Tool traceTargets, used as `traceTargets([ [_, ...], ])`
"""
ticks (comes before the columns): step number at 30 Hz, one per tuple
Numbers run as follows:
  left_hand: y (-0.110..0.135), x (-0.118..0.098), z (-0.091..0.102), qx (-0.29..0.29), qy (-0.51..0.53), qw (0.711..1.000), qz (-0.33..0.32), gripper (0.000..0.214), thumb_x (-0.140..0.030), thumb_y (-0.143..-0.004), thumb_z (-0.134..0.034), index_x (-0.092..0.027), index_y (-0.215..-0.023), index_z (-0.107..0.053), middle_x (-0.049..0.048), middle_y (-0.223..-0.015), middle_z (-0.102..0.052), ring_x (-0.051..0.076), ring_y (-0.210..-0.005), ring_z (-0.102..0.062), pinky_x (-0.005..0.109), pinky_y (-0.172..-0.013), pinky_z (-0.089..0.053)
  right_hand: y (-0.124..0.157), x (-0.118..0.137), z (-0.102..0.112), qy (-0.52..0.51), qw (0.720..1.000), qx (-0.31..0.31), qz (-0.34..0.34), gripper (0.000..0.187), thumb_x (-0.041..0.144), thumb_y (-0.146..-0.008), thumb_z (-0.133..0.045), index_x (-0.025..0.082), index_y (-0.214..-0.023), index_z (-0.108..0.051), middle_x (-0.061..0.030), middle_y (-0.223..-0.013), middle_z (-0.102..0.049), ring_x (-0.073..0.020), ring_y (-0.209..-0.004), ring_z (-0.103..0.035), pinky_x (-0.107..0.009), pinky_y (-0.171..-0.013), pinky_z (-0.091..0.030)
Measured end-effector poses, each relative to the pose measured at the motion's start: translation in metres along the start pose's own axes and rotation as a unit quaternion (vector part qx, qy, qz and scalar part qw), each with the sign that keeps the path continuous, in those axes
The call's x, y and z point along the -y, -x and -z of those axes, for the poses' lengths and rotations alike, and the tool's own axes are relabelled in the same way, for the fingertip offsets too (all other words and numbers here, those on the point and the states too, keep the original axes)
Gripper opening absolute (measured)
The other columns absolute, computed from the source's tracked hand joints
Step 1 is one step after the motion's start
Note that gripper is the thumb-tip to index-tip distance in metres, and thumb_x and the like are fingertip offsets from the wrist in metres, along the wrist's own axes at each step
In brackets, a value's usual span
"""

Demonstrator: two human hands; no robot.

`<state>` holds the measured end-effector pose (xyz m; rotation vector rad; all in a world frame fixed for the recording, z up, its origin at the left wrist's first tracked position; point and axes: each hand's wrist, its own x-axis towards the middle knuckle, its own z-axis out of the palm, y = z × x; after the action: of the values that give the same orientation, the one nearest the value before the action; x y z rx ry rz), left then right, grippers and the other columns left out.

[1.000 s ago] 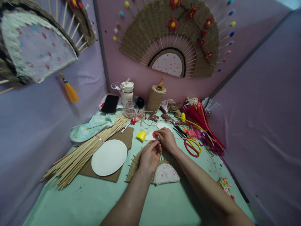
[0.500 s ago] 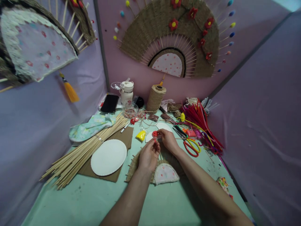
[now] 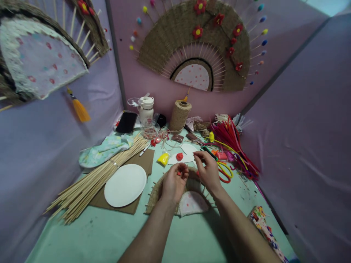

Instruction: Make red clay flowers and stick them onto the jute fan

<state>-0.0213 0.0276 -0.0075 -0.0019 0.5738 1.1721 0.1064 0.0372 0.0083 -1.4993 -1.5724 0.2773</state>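
My left hand is turned palm up over the small woven fan, its fingers curled around a small piece of red clay. To its right, my right hand has thumb and forefinger drawn together. Anything in that pinch is too small to make out. The fan lies flat beneath both hands, with a dotted white half-round at its base and short stick ends along its edge. Beyond my fingers, a red clay lump rests on white card. A yellow clay packet lies left of the card.
On the left, a bundle of thin sticks and a white paper plate lie over brown cardboard. Scissors and red pipe cleaners are at right. A twine spool and a white bottle stand behind.
My right hand has pulled back from the red lump, moving right and toward me. My left hand stays near its place, its curled fingers now showing the red piece. The view has shifted slightly.
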Motion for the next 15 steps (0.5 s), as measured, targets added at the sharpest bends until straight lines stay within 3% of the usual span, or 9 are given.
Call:
traceTargets([
  [4,0.003,-0.002,-0.003,0.031,0.022,0.999,0.001,0.02,-0.026,-0.091,-0.057,-0.01,-0.085,-0.068,0.0073,-0.084,-0.068,0.01,-0.076,-0.064,0.018,-0.069,-0.05,0.025,0.013,0.016,-0.036,0.999,-0.023,-0.006,0.021,0.034,-0.094,-0.051,0.023,-0.102,-0.066,-0.0061,-0.093,-0.07,-0.0203,-0.085,-0.066,-0.034,-0.076,-0.052],
  [7,0.006,-0.006,-0.004,0.079,0.044,0.995,0.036,0.042,-0.044,-0.096,-0.044,-0.01,-0.1,-0.069,0.0138,-0.107,-0.069,0.017,-0.101,-0.066,0.025,-0.087,-0.052,0.042,0.015,0.019,0.003,0.995,0.016,0.1,0.034,0.036,-0.098,-0.042,0.025,-0.124,-0.06,-0.0093,-0.118,-0.067,-0.0241,-0.11,-0.062,-0.042,-0.094,-0.049],
  [9,0.009,-0.007,-0.006,0.106,0.042,0.992,0.048,0.052,-0.052,-0.096,-0.037,-0.011,-0.107,-0.068,0.0154,-0.118,-0.067,0.019,-0.109,-0.064,0.027,-0.092,-0.05,0.048,0.015,0.017,0.082,0.977,0.081,0.179,0.049,0.045,-0.098,-0.038,0.023,-0.141,-0.046,-0.0123,-0.14,-0.053,-0.0285,-0.133,-0.045,-0.05,-0.108,-0.037],
  [12,0.012,-0.005,-0.008,0.13,0.023,0.989,0.061,0.06,-0.06,-0.093,-0.033,-0.013,-0.111,-0.067,0.0161,-0.12,-0.066,0.022,-0.117,-0.06,0.033,-0.099,-0.047,0.055,0.016,0.008,0.2,0.945,0.161,0.201,0.082,0.063,-0.091,-0.04,0.012,-0.153,-0.023,-0.0178,-0.157,-0.028,-0.0357,-0.147,-0.015,-0.058,-0.116,-0.019],
  [15,0.015,-0.003,-0.008,0.145,0.016,0.987,0.072,0.067,-0.067,-0.09,-0.031,-0.016,-0.117,-0.065,0.0169,-0.124,-0.064,0.025,-0.126,-0.054,0.039,-0.105,-0.043,0.064,0.019,0.003,0.235,0.931,0.2,0.197,0.101,0.074,-0.084,-0.042,0.007,-0.154,-0.014,-0.0202,-0.158,-0.022,-0.038,-0.148,-0.009,-0.06,-0.117,-0.01],
])
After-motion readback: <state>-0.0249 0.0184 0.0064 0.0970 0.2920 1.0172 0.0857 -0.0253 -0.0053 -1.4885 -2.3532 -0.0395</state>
